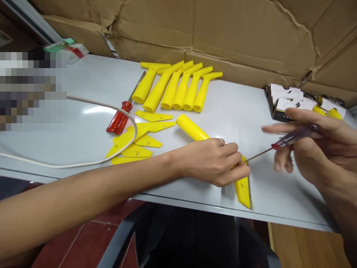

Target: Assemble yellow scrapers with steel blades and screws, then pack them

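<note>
My left hand [216,162] is closed around a yellow plastic handle [192,128] near the table's front edge. The round end of the handle points to the back left, and its flat, angled head shows beyond my fingers at the front right. A thin screwdriver [297,136] with a dark purple, see-through grip lies between the thumb and fingers of my right hand [326,160], whose fingertips are blurred. Its shaft slants down to the left, with the tip at the handle's head beside my left fingers. Whether the tip sits in a screw is hidden.
Several similar yellow handles [167,89] stand in a row at the back. Flat yellow pieces [153,116] lie left, near a red screwdriver [119,119] and under a white cable [83,165]. Small boxes [290,102] stand right. Cardboard [223,33] borders the table behind.
</note>
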`<state>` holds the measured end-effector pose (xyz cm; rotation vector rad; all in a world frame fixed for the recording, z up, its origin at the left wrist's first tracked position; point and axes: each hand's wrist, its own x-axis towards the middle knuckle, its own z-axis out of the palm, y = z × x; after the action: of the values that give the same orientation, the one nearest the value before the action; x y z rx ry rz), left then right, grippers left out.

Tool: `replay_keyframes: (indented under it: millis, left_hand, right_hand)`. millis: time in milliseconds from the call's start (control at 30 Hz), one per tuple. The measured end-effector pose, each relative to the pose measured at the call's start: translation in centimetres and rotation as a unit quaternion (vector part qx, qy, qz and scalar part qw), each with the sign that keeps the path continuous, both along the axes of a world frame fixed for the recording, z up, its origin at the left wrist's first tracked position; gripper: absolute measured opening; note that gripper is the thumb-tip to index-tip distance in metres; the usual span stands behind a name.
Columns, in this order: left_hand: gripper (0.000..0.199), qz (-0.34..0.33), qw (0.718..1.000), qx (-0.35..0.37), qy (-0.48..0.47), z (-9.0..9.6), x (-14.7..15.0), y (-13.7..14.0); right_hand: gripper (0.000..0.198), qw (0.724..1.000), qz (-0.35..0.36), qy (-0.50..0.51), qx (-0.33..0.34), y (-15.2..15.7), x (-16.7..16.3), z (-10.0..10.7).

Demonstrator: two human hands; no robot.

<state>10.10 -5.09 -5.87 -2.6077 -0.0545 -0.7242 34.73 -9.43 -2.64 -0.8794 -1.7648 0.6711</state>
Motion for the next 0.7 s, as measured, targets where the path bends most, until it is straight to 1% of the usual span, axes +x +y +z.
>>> replay_keyframes:
  millis: [100, 200, 267, 400, 467, 567, 633, 700]
  left_hand:
    - [0.015, 0.000, 1.000, -0.002, -0.002, -0.1, 0.0, 0.0]
    - [0.014, -0.001, 1.000, 0.006, 0.006, 0.0, 0.1, 0.0]
    - [0.016, 0.004, 1.000, 0.009, 0.017, 0.2, 0.3, -0.1]
    - [0.019, 0.017, 0.999, 0.030, 0.025, 0.5, 0.4, -0.2]
    - [0.018, 0.027, 0.998, 0.045, 0.029, 0.5, 0.4, -0.3]
    - [0.017, 0.048, 0.996, 0.062, 0.036, 0.4, 0.4, -0.3]
    - [0.019, 0.069, 0.994, 0.068, 0.045, 0.3, 0.4, -0.4]
    - [0.024, 0.091, 0.992, 0.070, 0.056, 0.3, 0.5, -0.5]
  right_hand:
    - [0.051, 0.999, -0.017, -0.013, 0.038, -0.1, 0.0, 0.1]
    - [0.045, 0.995, -0.071, -0.018, 0.074, 0.2, -0.2, -0.1]
    - [0.041, 0.991, -0.094, -0.020, 0.089, 0.5, -0.1, -0.4]
    - [0.036, 0.980, -0.137, -0.036, 0.141, 0.6, 0.5, -0.5]
    - [0.034, 0.978, -0.154, -0.065, 0.126, 0.3, 0.8, -0.3]
    - [0.024, 0.979, -0.148, -0.096, 0.105, -0.3, 0.6, 0.2]
    - [0.015, 0.976, -0.145, -0.089, 0.135, -0.4, 0.2, 0.3]
    - [0.012, 0.969, -0.163, -0.084, 0.164, -0.3, -0.1, 0.2]
